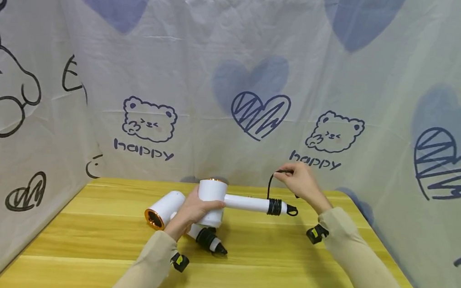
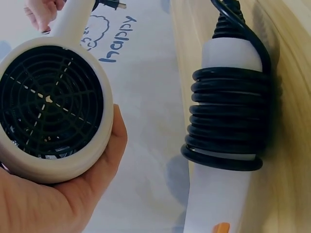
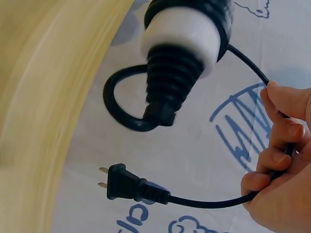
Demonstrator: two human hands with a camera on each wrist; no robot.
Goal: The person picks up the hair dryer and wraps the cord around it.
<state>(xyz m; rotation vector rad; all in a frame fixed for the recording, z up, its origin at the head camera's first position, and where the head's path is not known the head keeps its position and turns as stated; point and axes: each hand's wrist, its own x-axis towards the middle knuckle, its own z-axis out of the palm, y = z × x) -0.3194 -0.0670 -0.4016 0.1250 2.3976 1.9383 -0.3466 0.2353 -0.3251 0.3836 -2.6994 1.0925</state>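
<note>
My left hand [image 1: 193,208] grips a white hair dryer [image 1: 246,203] round its head, handle pointing right. Its black cord [image 1: 274,207] is coiled round the handle's end, and a loose length rises to my right hand [image 1: 299,179], which pinches it. In the right wrist view, fingers curl round that cord, and the two-pin plug [image 3: 124,183] hangs free past them. The rear grille [image 2: 48,99] of the held dryer faces the left wrist camera. Under my left forearm, a second white hair dryer [image 1: 172,201] lies on the table, its own cord [image 2: 226,119] wound round the handle.
The wood-grain table [image 1: 268,275] spans the front. A white cloth [image 1: 204,68] printed with hearts and bears hangs behind it and along both sides. The lying dryer's copper-rimmed nozzle [image 1: 154,219] faces the front left.
</note>
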